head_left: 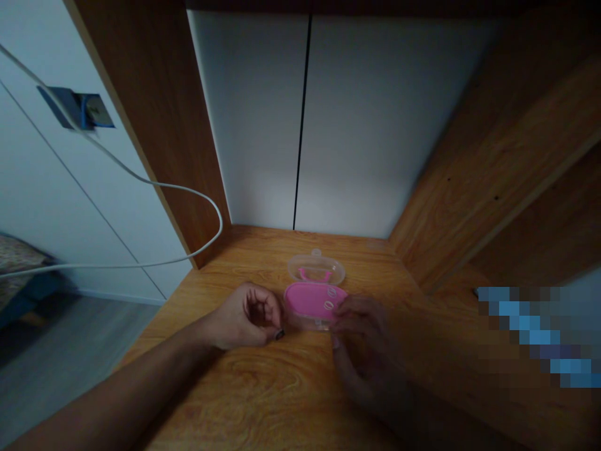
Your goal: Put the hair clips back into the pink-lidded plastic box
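Observation:
A small oval plastic case lies unfolded on the wooden surface, its clear lid tipped back behind it. A bright pink insert fills the base, with a pair of pale ring-shaped things at its right end. Just left of the case is my left hand, fingers curled in, with a small dark thing at the thumb tip that I cannot make out. My right hand is at the case's right front edge, slightly blurred. Its thumb and fingers come close together there; what they pinch is hidden.
The wooden surface is boxed in by a brown panel on the left, white boards behind and a wooden side on the right. A white cable loops in from the left, near a wall socket.

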Demonstrator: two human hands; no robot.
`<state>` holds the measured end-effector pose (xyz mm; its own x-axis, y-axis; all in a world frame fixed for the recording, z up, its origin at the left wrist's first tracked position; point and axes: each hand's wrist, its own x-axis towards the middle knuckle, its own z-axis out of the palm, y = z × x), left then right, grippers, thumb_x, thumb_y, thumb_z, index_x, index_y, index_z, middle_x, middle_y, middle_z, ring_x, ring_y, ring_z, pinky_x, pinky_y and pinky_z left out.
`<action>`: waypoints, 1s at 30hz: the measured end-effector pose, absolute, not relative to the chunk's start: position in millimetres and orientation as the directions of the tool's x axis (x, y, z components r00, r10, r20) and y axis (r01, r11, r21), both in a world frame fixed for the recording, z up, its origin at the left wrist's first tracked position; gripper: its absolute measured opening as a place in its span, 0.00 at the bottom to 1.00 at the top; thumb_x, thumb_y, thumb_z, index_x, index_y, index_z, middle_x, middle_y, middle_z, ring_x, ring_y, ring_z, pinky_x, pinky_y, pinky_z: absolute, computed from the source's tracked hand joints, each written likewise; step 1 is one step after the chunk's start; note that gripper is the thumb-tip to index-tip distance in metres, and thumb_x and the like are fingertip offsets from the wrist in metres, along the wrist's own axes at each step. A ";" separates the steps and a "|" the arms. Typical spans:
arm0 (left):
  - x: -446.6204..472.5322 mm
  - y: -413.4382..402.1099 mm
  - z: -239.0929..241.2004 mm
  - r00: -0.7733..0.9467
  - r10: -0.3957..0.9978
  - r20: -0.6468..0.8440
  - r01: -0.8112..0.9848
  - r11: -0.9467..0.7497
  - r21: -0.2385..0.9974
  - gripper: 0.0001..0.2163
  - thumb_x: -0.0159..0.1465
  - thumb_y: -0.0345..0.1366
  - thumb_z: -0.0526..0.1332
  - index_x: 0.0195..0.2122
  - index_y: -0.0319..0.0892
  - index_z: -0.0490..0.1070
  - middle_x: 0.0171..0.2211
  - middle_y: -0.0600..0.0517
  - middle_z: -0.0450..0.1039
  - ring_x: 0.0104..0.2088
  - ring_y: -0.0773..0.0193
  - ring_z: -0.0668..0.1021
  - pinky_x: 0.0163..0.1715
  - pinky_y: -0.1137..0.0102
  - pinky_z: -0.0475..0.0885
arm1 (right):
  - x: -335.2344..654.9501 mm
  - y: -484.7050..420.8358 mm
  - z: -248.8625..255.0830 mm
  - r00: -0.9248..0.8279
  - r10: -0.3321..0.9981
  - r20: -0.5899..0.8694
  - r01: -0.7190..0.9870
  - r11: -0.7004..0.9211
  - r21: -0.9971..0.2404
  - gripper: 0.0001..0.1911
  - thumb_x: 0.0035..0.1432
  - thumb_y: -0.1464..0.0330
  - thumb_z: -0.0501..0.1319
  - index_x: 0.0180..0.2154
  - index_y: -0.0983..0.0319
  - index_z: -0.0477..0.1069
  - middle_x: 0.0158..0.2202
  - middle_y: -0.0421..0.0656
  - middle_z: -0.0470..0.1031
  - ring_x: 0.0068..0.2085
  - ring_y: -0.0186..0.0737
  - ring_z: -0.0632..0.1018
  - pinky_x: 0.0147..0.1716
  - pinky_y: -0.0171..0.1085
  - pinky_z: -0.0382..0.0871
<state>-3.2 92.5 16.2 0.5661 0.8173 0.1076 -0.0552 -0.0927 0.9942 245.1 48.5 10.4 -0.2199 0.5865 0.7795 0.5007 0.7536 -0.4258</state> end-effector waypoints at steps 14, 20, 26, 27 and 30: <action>51.0 55.6 -11.7 0.517 0.855 0.049 -0.571 0.302 0.764 0.12 0.51 0.27 0.76 0.24 0.37 0.71 0.25 0.54 0.77 0.26 0.73 0.76 0.28 0.79 0.69 | 235.7 46.1 17.0 -0.377 0.382 0.844 0.352 0.902 -0.251 0.10 0.58 0.72 0.68 0.43 0.61 0.74 0.32 0.40 0.79 0.37 0.40 0.76 0.37 0.42 0.71; 49.1 60.0 -6.6 0.497 0.863 0.092 -0.521 0.212 0.827 0.09 0.54 0.29 0.74 0.26 0.37 0.73 0.27 0.53 0.79 0.27 0.72 0.79 0.32 0.78 0.72 | 237.1 49.7 14.9 -0.374 0.390 0.842 0.363 0.896 -0.254 0.10 0.59 0.76 0.67 0.41 0.58 0.76 0.31 0.39 0.80 0.37 0.39 0.75 0.36 0.40 0.72; 48.2 52.6 2.4 0.369 0.872 0.322 -0.350 -0.191 0.917 0.05 0.58 0.27 0.68 0.28 0.37 0.74 0.25 0.52 0.76 0.26 0.71 0.76 0.29 0.77 0.70 | 239.5 49.4 16.2 -0.379 0.390 0.839 0.335 0.903 -0.268 0.08 0.59 0.76 0.67 0.39 0.59 0.77 0.30 0.39 0.80 0.37 0.39 0.75 0.35 0.40 0.72; 47.4 50.7 4.3 0.336 0.859 0.385 -0.291 -0.295 0.910 0.04 0.58 0.26 0.67 0.28 0.37 0.74 0.26 0.51 0.76 0.26 0.70 0.76 0.29 0.76 0.71 | 239.9 48.7 16.3 -0.381 0.386 0.840 0.319 0.908 -0.273 0.07 0.59 0.76 0.67 0.39 0.60 0.77 0.31 0.39 0.81 0.37 0.39 0.75 0.36 0.40 0.72; 44.8 46.8 9.2 0.294 0.793 0.534 -0.125 -0.522 0.844 0.04 0.55 0.23 0.65 0.28 0.37 0.75 0.25 0.49 0.76 0.26 0.66 0.77 0.28 0.73 0.72 | 240.7 47.5 16.2 -0.380 0.390 0.838 0.303 0.909 -0.286 0.06 0.59 0.75 0.67 0.39 0.60 0.77 0.31 0.39 0.81 0.37 0.39 0.75 0.37 0.40 0.72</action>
